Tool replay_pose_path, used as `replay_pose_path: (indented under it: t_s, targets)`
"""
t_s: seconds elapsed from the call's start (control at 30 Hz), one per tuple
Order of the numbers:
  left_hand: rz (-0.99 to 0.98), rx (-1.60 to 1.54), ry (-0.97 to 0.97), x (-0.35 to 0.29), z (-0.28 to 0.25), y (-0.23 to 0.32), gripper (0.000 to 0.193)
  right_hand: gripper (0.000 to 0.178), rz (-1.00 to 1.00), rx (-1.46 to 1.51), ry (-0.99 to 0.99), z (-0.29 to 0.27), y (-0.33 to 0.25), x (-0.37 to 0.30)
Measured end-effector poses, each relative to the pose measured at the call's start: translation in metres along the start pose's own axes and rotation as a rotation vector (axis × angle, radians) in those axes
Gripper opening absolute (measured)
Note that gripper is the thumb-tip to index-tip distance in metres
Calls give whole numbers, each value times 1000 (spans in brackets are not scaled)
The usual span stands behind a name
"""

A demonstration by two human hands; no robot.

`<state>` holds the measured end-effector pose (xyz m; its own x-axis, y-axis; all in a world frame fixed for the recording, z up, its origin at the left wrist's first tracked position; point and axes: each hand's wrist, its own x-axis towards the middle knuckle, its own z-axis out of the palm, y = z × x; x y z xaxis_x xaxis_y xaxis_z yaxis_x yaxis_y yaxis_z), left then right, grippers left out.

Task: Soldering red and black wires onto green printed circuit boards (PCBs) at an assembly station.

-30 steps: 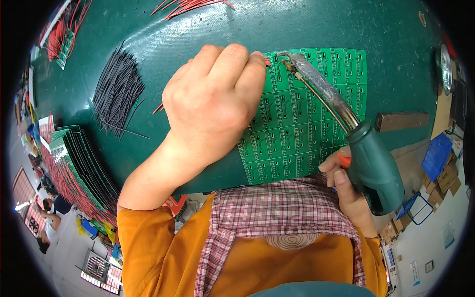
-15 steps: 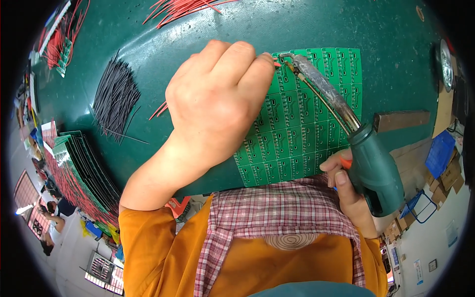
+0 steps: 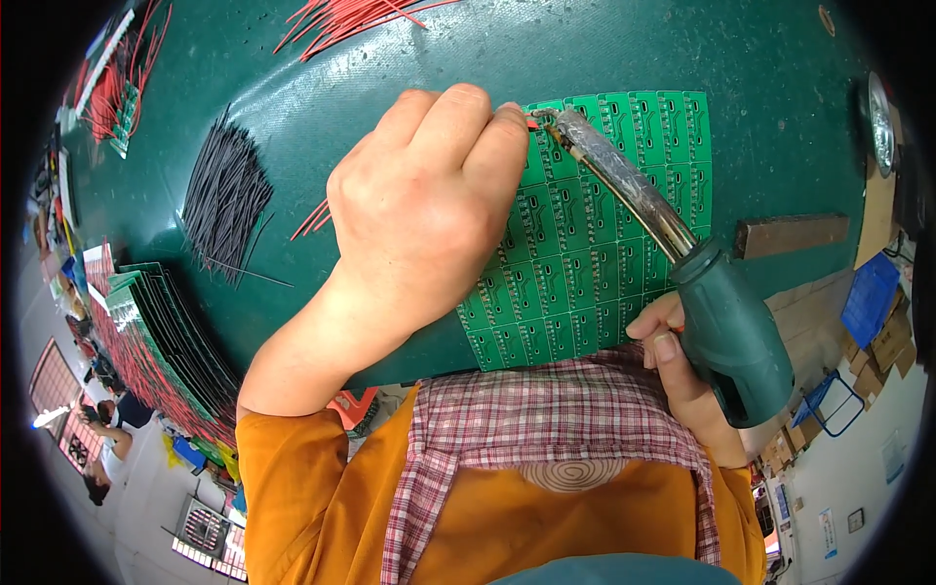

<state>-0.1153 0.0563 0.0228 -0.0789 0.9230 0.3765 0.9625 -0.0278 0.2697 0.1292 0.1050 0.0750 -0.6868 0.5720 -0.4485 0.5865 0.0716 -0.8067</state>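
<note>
Danger of burns from a slip, with left hand (image 3: 424, 190) curled closed on red wire (image 3: 532, 124) near tip (image 3: 546, 114) of soldering iron (image 3: 629, 183), right hand (image 3: 686, 375) wrapped round green handle (image 3: 736, 327).

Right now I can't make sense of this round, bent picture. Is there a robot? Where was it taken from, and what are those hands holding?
There is no robot, just a person's bare hands. The camera sits on their head, looking down through a fisheye lens, so straight edges curve. The left hand is closed; its fingertips are hidden, but thin red wires poke out, so it seems to pinch them. The right hand holds a green-handled soldering tool, its tip at the far-left part of a sheet of green circuit boards. Also on the green table lie a bundle of black wires, a pile of red wires and a dark bar.
</note>
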Motion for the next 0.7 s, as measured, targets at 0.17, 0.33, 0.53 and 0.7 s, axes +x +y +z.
replay_pose_path:
  t_s: [0.17,0.33,0.53,0.7]
  targets:
    - [0,6,4,1,1,1,21,20,70,400,119,0,-1,-5]
    - [69,86,77,-2,7,-5,18,19,85,343,100,0,0,-7]
    - [41,-71,1,11,-11,-2,23,18,31,426,160,-2,7,-10]
    - [55,-69,17,13,5,4,22,20,-3,319,81,-7,12,-8]
